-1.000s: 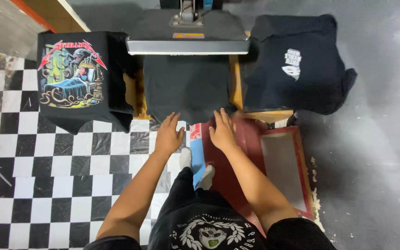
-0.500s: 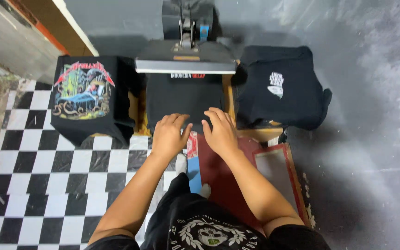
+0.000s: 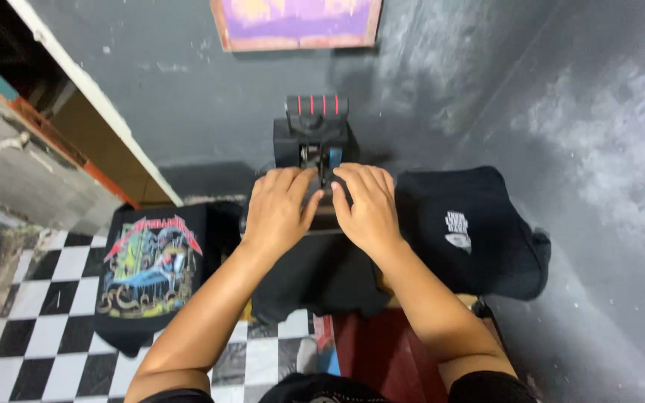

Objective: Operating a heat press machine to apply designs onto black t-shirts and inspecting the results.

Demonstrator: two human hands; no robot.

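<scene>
A black heat press [image 3: 315,138] stands against the grey wall, and its handle with red stripes [image 3: 316,104] points up. My left hand [image 3: 278,209] and my right hand [image 3: 367,209] lie palm down, side by side, on the press's upper plate. Their fingertips touch the black arm in the middle. Neither hand holds a loose thing. Under the plate a plain black shirt [image 3: 315,280] lies spread on the lower plate and hangs over its front edge.
A pile of black shirts with a colourful print [image 3: 151,261] sits left of the press. A pile of black shirts with a small white print [image 3: 472,231] sits to the right. A red mat [image 3: 382,351] lies near my knees on the checkered floor [image 3: 31,328].
Both hands have left the black shirt on the lower plate and moved up onto the press's upper plate. The camera has tilted up toward the wall.
</scene>
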